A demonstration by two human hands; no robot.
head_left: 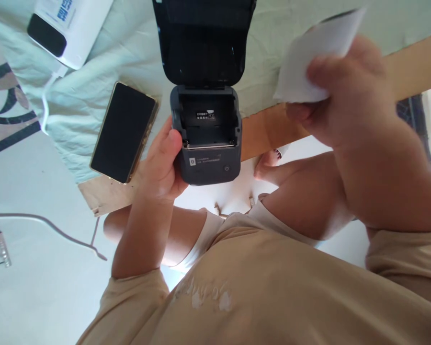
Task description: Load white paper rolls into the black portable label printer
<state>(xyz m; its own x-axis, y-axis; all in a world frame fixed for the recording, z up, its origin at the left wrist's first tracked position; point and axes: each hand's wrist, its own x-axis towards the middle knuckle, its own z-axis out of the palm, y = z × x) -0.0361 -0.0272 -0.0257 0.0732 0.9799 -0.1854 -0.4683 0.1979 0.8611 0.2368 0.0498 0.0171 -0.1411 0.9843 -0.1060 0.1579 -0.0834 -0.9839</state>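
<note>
A small dark grey label printer (pixel 210 165) is in front of me with its black lid (pixel 204 43) swung up. Its paper bay shows a small printed sticker on the inner wall and no roll inside. My left hand (pixel 163 160) is closed around the printer's left side, thumb on the near left edge. Off to the right, my right hand (pixel 345 91) pinches a white piece of paper (pixel 309 64) between thumb and fingers, apart from the printer. The paper has a dark upper edge; its far side is hidden.
A phone (pixel 124 132) lies on the pale green cloth (pixel 273 28) left of the printer. Beyond it sits a white device (pixel 72 28) with a dark panel and a plugged-in white cable (pixel 46 103). A brown board edge (pixel 262 129) runs along the cloth's near side.
</note>
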